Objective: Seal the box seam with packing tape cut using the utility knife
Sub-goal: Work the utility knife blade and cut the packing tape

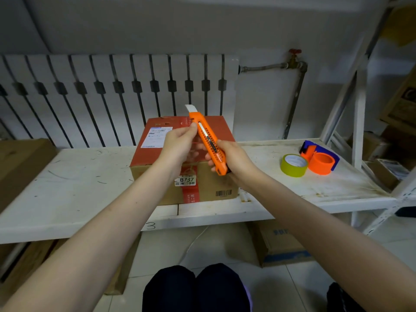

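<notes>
A cardboard box with a red top and a white shipping label sits on the white shelf. Above it I hold an orange utility knife, its blade extended and pointing up and away. My right hand grips the knife's lower handle. My left hand pinches the knife's upper part with its fingertips. A yellow roll of packing tape lies on the shelf to the right, beside an orange and blue tape dispenser.
A white radiator stands behind the shelf, with a pipe and red valve to its right. Cardboard boxes sit at the far left, under the shelf, and on a white rack at right.
</notes>
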Tool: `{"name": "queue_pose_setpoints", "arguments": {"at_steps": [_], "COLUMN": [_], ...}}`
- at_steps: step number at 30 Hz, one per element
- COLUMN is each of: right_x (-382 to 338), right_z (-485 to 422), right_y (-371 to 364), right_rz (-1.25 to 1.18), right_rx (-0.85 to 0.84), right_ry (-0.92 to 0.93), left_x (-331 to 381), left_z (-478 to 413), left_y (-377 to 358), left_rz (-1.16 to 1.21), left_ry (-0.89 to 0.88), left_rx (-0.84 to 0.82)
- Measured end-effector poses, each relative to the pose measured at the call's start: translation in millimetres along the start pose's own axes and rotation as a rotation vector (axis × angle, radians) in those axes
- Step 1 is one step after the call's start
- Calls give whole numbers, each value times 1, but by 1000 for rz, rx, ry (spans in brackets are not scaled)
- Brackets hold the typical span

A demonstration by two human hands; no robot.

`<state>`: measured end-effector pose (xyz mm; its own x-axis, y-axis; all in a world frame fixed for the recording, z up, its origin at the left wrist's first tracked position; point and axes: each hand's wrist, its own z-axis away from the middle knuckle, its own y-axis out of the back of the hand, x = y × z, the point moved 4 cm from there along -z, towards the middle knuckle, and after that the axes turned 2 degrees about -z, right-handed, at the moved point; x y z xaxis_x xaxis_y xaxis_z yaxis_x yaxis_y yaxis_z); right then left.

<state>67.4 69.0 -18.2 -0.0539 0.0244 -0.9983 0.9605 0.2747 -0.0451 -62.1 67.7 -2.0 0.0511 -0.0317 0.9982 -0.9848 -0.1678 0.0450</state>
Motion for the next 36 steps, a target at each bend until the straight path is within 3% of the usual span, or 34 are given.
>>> {"name": "queue_pose_setpoints", "arguments": {"at_steps": [14,36], "right_x": [0,8], "right_z": [42,54], "right_y": [-21,-21], "right_rz": [-65,-66], "right_rx": [16,-11], "right_ry": [4,93], "left_x": [15,10], "left_z": [31,34], "left_y": [8,-1], "left_rz": [10,53], "left_ry": [-128,-78], "left_rx": [3,-47]}}
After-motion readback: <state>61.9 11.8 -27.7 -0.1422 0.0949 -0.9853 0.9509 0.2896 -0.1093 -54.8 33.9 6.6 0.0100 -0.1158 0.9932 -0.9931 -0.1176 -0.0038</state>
